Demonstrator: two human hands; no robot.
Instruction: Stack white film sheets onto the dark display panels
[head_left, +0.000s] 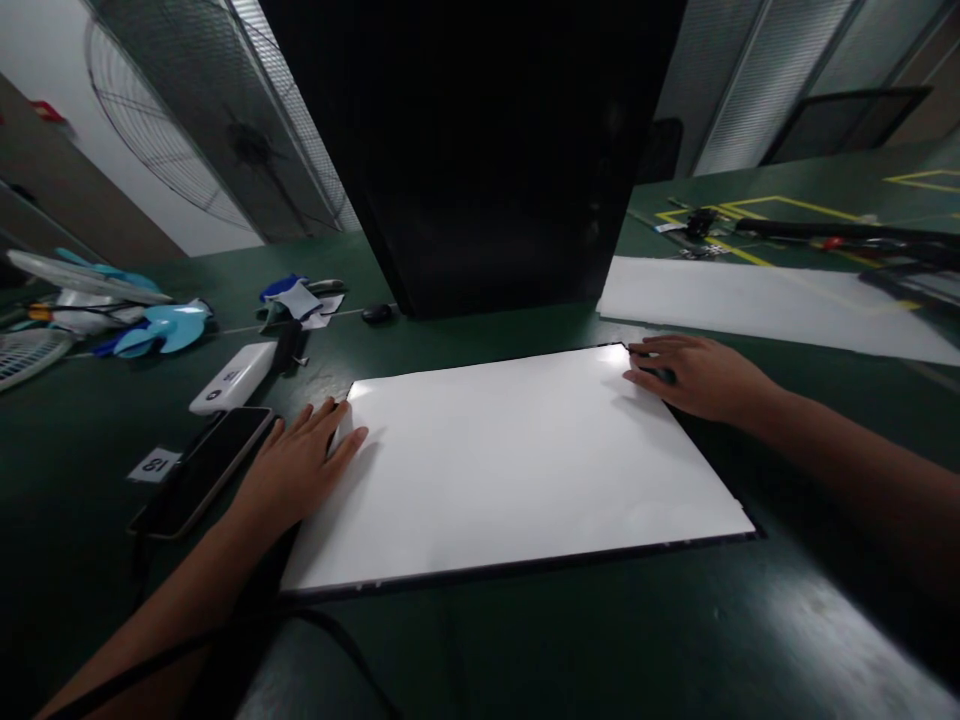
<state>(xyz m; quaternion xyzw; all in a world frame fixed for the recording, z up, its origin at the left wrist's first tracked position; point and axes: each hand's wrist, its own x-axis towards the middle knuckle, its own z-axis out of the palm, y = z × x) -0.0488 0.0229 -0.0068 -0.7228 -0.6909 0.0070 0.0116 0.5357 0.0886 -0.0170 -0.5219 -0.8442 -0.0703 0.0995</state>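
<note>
A white rectangular sheet (510, 460) lies flat on a thin dark-edged panel (525, 570) in front of me. At the panel's left edge, near the far corner, is my left hand (304, 465); its fingers are spread and the thumb reaches over the white surface. My right hand (694, 375) is at the far right corner, fingers stretched along the edge and thumb apart from them, over the sheet. Neither hand visibly wraps around the panel; the undersides of the fingers are hidden.
A large black screen (502, 160) stands behind the panel. To the left are a phone (206, 475), a white power bank (234, 378), a numbered label (155, 464) and fan parts (161, 325). A long white sheet (750, 305) lies right. A black cable (330, 625) crosses my left forearm.
</note>
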